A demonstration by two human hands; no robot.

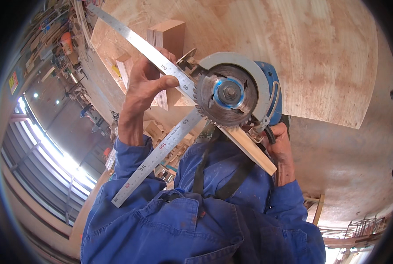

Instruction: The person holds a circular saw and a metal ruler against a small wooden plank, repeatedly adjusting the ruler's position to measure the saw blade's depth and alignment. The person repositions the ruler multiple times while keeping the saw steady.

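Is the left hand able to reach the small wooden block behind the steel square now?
Probably not at once. The left hand is closed on the steel square, pressed against the saw blade. The wooden block lies just beyond it, nothing between.

— From my feed, the ruler (161, 105) is brushed steel, matt with a dull sheen. And the saw blade (226, 94)?

— I see bare toothed metal, its guard (253, 75) smooth grey, the housing (272, 83) glossy blue plastic.

— The bench (302, 53) looks like rough, pale plywood; the overalls (192, 224) are matt blue cloth.
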